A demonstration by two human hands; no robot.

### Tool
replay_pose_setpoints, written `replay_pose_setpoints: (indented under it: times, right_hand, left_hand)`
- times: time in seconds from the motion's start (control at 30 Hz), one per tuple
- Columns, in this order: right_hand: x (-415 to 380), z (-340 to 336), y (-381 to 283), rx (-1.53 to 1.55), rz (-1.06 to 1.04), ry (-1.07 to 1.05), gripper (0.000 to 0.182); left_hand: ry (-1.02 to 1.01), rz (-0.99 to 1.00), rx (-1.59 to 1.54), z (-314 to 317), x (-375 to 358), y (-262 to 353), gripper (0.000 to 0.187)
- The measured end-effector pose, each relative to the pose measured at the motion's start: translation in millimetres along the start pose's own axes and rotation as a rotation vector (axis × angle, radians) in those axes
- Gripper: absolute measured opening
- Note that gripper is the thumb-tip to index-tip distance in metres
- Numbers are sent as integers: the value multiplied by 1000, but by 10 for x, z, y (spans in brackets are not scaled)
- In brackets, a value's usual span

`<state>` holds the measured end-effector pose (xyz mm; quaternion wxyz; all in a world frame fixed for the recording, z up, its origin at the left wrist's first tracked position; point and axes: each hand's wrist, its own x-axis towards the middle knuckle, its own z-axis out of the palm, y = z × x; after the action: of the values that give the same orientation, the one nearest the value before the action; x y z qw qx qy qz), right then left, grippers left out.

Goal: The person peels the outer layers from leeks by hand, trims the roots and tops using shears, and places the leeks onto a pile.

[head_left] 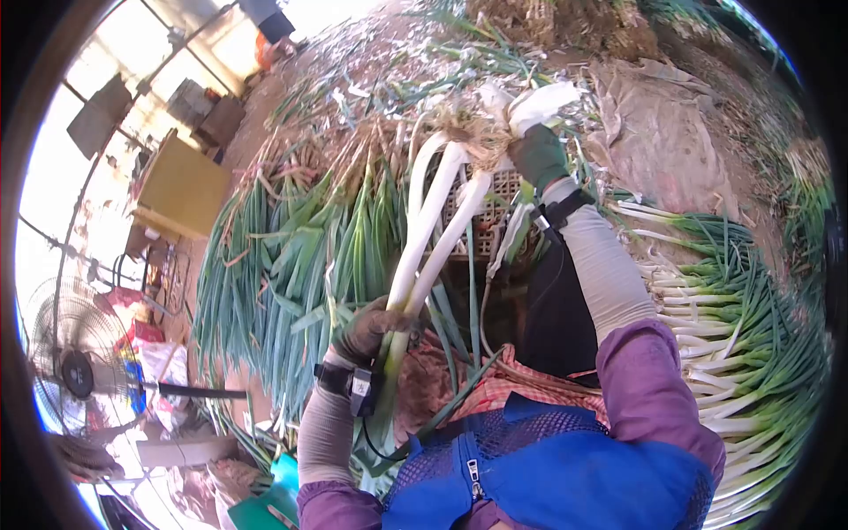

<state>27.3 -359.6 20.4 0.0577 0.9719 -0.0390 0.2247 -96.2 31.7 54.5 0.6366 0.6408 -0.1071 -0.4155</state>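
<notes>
My gloved left hand (367,331) is wrapped around the lower stalks of a few long green onions (435,212). Their white shafts slant up and away from me, ending in a tangle of brown roots. Beside those roots, my right hand (539,155), in a green glove, is closed on a broad white piece (543,104) that looks like peeled outer skin. Its fingertips are partly hidden. Black straps with small devices circle both wrists. Below the roots is a plastic crate (503,190) with a lattice surface.
Unpeeled green onions (300,238) lie heaped at left of the crate; clean white ones (715,353) are lined up at right. Peeled scraps (397,79) litter the ground ahead. A fan (78,371) and a yellow box (181,187) stand at left. A sack (658,132) lies at upper right.
</notes>
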Motion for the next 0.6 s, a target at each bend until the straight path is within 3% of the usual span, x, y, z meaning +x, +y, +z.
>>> replay_pose_setpoints:
  times: [0.07, 0.1, 0.2, 0.23, 0.27, 0.37, 0.53, 0.57, 0.6]
  right_hand:
    - [-53, -232, -187, 409, 397, 44, 25]
    - [45, 454, 29, 225, 269, 63, 27]
    - [-20, 533, 403, 596, 520, 123, 31]
    - [-70, 471, 377, 824, 438, 147, 34]
    - [-126, 444, 280, 1109, 334, 134, 38]
    - [-421, 201, -524, 1919, -53, -204, 57]
    - [-943, -466, -1943, 1977, -794, -231, 51]
    - [-1084, -451, -2135, 1897, -849, -365, 50]
    - [-1238, -369, -2246, 1598, -862, -710, 45]
  left_hand:
    - [69, -21, 30, -90, -33, -187, 51]
    - [84, -19, -29, -79, -121, -223, 51]
    - [74, 53, -178, -197, -458, -377, 46]
    - [75, -16, -427, -298, -560, -471, 39]
    - [73, 28, -387, -445, -641, -532, 39]
    - [60, 190, -409, -410, -597, -350, 37]
    - [129, 186, -364, -352, -596, -189, 35]
    - [176, 200, -352, -351, -627, -194, 36]
    - [222, 215, -340, -344, -664, -207, 37]
